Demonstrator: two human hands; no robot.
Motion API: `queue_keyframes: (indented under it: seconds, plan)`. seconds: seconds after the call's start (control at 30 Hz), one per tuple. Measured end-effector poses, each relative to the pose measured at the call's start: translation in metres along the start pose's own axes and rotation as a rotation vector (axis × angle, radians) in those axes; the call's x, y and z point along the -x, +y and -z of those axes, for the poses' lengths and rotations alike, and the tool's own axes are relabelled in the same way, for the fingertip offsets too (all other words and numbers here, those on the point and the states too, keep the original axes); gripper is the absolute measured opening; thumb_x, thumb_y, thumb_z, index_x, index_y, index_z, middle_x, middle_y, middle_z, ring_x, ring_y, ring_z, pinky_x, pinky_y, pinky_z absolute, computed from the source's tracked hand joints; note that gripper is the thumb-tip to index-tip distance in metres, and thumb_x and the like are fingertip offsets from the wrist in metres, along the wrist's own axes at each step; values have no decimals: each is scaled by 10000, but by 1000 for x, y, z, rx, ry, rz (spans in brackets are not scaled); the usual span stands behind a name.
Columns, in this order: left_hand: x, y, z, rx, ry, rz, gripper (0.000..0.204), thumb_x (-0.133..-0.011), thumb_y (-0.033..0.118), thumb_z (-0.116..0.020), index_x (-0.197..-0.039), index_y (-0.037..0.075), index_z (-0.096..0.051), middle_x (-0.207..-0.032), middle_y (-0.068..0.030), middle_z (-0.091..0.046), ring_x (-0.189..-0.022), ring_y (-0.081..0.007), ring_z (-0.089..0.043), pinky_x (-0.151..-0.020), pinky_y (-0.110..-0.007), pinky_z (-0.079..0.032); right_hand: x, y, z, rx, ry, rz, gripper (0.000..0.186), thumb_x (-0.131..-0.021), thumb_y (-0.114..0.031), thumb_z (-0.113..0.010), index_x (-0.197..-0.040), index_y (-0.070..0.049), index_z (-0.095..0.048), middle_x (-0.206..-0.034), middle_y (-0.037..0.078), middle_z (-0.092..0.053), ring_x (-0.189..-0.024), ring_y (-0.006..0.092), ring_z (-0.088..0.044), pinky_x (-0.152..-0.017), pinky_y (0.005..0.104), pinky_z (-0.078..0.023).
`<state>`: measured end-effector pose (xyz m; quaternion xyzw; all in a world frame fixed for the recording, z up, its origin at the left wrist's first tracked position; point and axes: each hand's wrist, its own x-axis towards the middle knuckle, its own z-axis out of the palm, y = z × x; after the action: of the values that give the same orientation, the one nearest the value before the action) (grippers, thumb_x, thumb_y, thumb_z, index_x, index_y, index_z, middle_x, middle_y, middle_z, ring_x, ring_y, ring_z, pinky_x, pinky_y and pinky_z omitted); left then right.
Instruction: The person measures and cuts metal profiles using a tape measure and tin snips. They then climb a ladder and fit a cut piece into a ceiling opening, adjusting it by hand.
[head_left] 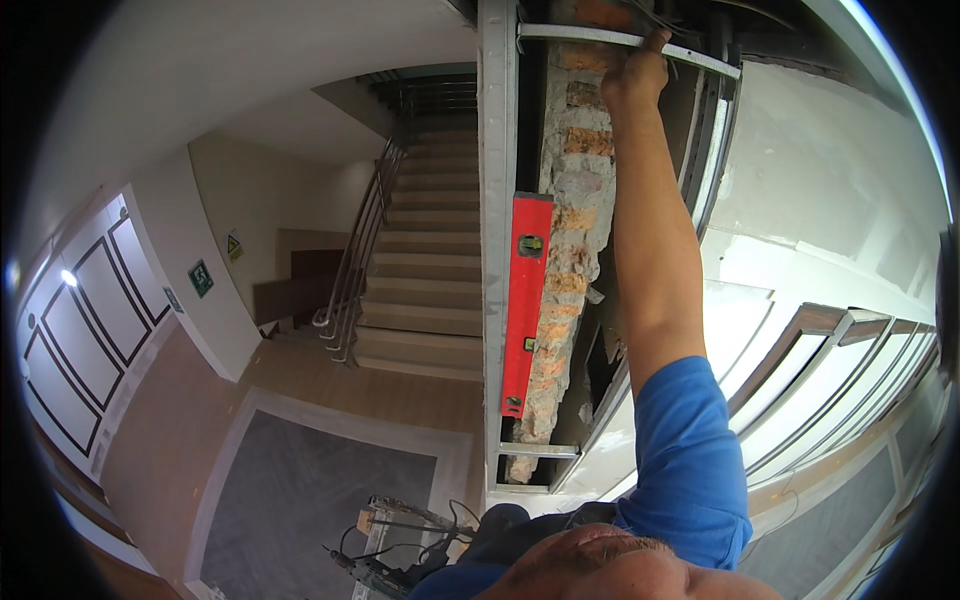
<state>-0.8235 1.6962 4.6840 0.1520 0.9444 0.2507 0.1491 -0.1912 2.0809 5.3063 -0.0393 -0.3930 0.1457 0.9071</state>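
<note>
My right arm, in a blue sleeve, stretches up to the top of a metal frame. There my right hand (637,78) is closed at a thin metal crosspiece (590,35), with one finger or thumb over its edge and the other fingers mostly hidden. The crosspiece runs from a vertical metal stud (498,150) to the framing on the right. Lower down, a red spirit level (524,310) stands upright along the stud, slightly tilted in the picture, with no hand on it. Behind it is a rough column of brick and mortar (575,220). My left hand is out of view.
A lower metal crosspiece (540,451) spans the frame's bottom. Stairs (420,260) with a metal handrail (365,230) rise beyond, on the left. A stand with cables and a dark tool (375,570) is near my body. Pale wall panels (820,160) cover the right side.
</note>
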Motion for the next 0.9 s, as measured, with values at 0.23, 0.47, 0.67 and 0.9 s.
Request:
queue_keyframes:
  seconds: [0.23, 0.47, 0.67, 0.9]
  plan:
    - [-2, 6, -2, -22, 6, -18, 722, -928, 645, -618, -1182, -18, -745, -1156, -271, -723, -1106, -439, -679, -972, -497, -526, -14, 4, 8, -80, -148, 31, 666, -1083, -473, -453, -1520, 10, -316, -1515, 176, -445, -943, 396, -707, -806, 441, -656]
    - [-5, 10, -3, -33, 19, -33, 722, -931, 645, -612, -1173, -21, -748, -1150, -273, -723, -1103, -437, -681, -974, -495, -526, -8, -12, 6, -47, -137, 35, 675, -1083, -466, -459, -1562, -25, -280, -1553, 159, -422, -1004, 373, -688, -812, 439, -645]
    - [-5, 7, -1, -35, 28, -33, 723, -933, 646, -607, -1165, -24, -749, -1145, -275, -724, -1101, -434, -682, -975, -493, -527, 15, -31, -9, -37, -333, -213, 655, -1091, -562, -366, -1399, -11, -538, -1210, 180, -667, -928, 284, -693, -678, 400, -577]
    - [-11, 0, -1, -35, 43, -39, 724, -936, 646, -601, -1156, -27, -752, -1139, -277, -725, -1098, -432, -684, -976, -491, -527, -4, -15, -9, -19, -97, -39, 643, -1095, -462, -428, -1568, -48, -293, -1570, 159, -407, -1102, 380, -655, -876, 476, -627]
